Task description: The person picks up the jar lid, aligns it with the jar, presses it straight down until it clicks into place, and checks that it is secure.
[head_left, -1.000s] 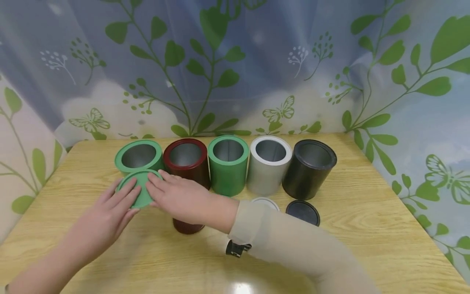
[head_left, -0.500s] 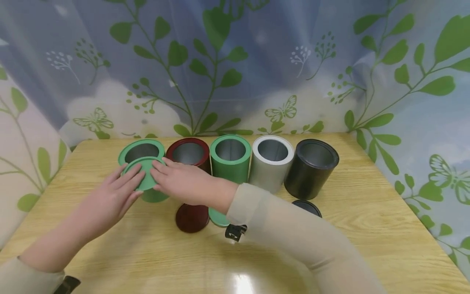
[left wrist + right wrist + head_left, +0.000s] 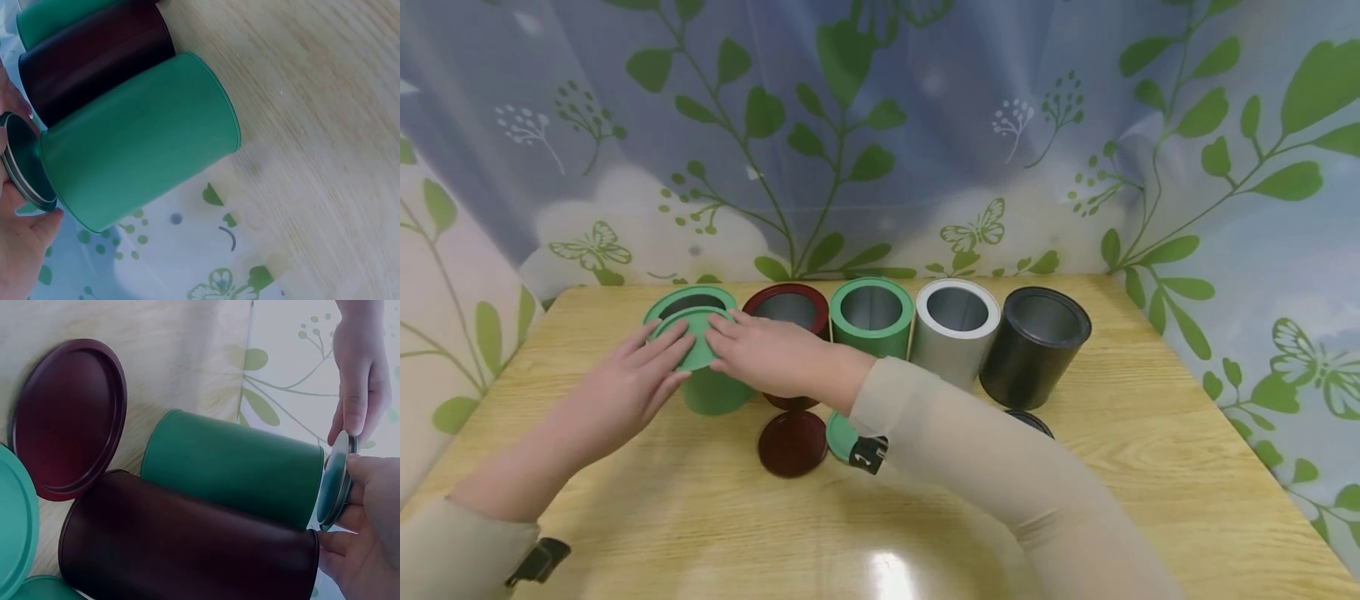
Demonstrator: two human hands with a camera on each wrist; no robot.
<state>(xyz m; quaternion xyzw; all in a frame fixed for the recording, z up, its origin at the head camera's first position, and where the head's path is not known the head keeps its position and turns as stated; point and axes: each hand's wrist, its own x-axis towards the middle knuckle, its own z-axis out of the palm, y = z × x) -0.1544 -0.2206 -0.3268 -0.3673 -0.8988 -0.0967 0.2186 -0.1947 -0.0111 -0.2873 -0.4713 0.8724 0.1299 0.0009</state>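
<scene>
A round green lid is tilted at the mouth of the leftmost green can, whose far opening still shows behind it. My left hand holds the lid's left side, with fingers across its top and thumb at the near edge. On the opposite side my right hand holds it too, fingers on top. In the right wrist view, thumbs and fingers of both hands pinch the lid by its edge. The left wrist view has the lid touching or very near the can's rim; I cannot tell which.
Right of it stand a dark red can, a second green can, a white can and a black can, all uncovered. In front lie a dark red lid, a green lid and a partly hidden black lid.
Both hands have carried the green lid away from me, from in front of the leftmost can to over its mouth. It covers more of the opening now. The cans have not visibly moved.
</scene>
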